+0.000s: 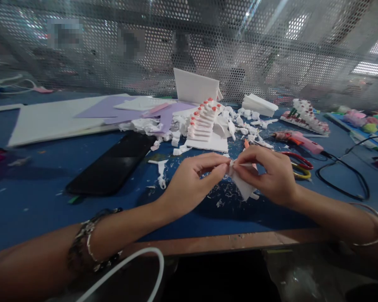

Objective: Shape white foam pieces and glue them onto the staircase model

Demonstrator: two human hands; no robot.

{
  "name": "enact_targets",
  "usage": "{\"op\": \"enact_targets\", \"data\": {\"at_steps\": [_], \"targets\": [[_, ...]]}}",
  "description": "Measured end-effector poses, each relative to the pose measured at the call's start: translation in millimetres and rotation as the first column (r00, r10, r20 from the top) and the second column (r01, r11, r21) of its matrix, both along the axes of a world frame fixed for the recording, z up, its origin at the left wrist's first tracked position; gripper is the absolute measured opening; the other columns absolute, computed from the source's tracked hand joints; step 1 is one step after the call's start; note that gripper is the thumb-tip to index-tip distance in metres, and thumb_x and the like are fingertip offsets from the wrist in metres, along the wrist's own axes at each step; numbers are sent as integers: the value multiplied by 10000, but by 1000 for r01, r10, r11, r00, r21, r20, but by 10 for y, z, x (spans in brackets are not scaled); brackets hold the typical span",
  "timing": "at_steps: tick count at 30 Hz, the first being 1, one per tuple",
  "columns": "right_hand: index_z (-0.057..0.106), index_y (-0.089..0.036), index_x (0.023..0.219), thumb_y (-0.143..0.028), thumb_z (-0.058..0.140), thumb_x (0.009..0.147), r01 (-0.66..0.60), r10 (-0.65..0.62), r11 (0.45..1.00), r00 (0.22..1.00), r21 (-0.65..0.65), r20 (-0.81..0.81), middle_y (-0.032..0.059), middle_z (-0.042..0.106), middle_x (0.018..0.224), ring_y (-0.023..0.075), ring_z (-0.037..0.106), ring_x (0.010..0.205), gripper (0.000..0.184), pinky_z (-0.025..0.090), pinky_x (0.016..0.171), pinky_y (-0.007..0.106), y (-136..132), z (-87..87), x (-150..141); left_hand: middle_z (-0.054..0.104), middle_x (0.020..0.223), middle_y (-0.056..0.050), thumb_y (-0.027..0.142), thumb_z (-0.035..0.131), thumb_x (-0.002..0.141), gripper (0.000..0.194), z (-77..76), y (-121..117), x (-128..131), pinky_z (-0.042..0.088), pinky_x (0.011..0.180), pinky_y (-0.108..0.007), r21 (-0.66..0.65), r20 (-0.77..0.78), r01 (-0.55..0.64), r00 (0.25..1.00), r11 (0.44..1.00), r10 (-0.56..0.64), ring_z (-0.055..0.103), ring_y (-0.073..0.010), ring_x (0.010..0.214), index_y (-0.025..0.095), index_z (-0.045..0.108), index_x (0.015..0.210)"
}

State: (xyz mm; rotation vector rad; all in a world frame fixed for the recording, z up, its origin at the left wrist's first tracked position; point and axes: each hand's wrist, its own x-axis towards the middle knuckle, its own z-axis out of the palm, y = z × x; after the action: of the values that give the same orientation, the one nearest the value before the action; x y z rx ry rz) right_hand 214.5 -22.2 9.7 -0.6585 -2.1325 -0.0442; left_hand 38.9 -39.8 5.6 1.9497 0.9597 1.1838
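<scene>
Near the front of the blue table, both my hands pinch one small piece of white paper or tissue (243, 184). My left hand (195, 178) grips its upper left edge between thumb and fingertips. Close against it, my right hand (267, 172) is closed on the same piece, which hangs down below the fingers. Just beyond stands a small white model staircase (203, 126) with red dots along its sides, on a white base (208, 144). White scraps (239, 121) lie around it, and small shreds are scattered under my hands.
A black phone (113, 163) lies at left, before white board (50, 121) and purple sheets (103, 110). At right are a pink glue gun (305, 141) with a black cord (349, 165), scissors (300, 170) and a decorated white model (305, 117). Perforated metal mesh (208, 37) rises behind.
</scene>
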Motion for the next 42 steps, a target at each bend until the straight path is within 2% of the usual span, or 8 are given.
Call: {"op": "enact_targets", "data": {"at_steps": [4, 8, 12, 15, 19, 25, 33, 42], "targets": [[558, -168, 739, -174, 564, 769, 25, -25, 999, 1000, -35, 7, -35, 622, 697, 37, 540, 592, 31, 387, 550, 157, -32, 14, 3, 674, 849, -21, 296, 597, 751, 166, 6, -8, -10, 447, 744, -189, 71, -42, -43, 998, 997, 46, 597, -139, 804, 162, 669, 818], [572, -157, 768, -204, 560, 779, -18, 16, 983, 1000, -185, -8, -35, 604, 661, 23, 480, 518, 50, 363, 493, 146, -28, 43, 12, 682, 783, 10, 332, 571, 769, 175, 19, 16, -14, 451, 687, -184, -13, -64, -65, 996, 998, 64, 599, -128, 734, 191, 669, 806], [554, -146, 824, -229, 518, 811, -120, 87, 915, 991, -386, -103, -21, 581, 675, 27, 475, 522, 91, 369, 469, 134, 17, 44, 35, 688, 758, 4, 342, 589, 746, 189, 33, 47, -17, 449, 622, -187, -102, -51, -52, 998, 993, 47, 597, -132, 693, 180, 673, 793], [539, -154, 883, -201, 484, 831, -169, 123, 887, 983, -430, -133, -14, 577, 715, 28, 486, 542, 89, 377, 476, 132, 36, 30, 56, 695, 776, -8, 339, 607, 729, 205, 31, 60, -23, 450, 620, -194, -155, -29, -42, 999, 987, 38, 600, -138, 700, 169, 680, 819], [570, -181, 843, -140, 477, 827, -157, 147, 937, 988, -312, -54, -30, 611, 761, 17, 499, 562, 103, 381, 510, 127, 28, 54, 88, 694, 784, -22, 346, 609, 727, 234, 25, 67, -47, 449, 621, -198, -200, -16, -11, 1000, 980, 8, 594, -144, 707, 158, 687, 842], [616, -209, 909, -211, 570, 782, -112, 136, 979, 982, -173, 130, -12, 664, 811, 75, 581, 673, 135, 450, 692, 219, 10, 130, 128, 681, 744, -11, 342, 599, 740, 215, 27, 107, -75, 442, 613, -175, -191, -24, 16, 999, 981, -21, 576, -116, 672, 156, 682, 809], [580, -183, 1030, -162, 534, 808, -163, 137, 983, 957, 87, 254, 35, 620, 895, 100, 568, 829, 228, 464, 770, 234, 19, 75, 199, 685, 743, -15, 350, 584, 740, 222, 10, 104, -65, 448, 594, -186, -244, -34, 50, 998, 968, -60, 583, -121, 661, 165, 685, 810], [563, -186, 987, -166, 502, 823, -144, 71, 971, 936, 192, 344, 33, 605, 853, 120, 535, 790, 176, 437, 767, 256, 8, 81, 222, 684, 747, -16, 364, 570, 747, 238, 15, 105, -58, 452, 615, -199, -239, -67, 89, 992, 967, -107, 581, -125, 665, 171, 686, 822]]}}
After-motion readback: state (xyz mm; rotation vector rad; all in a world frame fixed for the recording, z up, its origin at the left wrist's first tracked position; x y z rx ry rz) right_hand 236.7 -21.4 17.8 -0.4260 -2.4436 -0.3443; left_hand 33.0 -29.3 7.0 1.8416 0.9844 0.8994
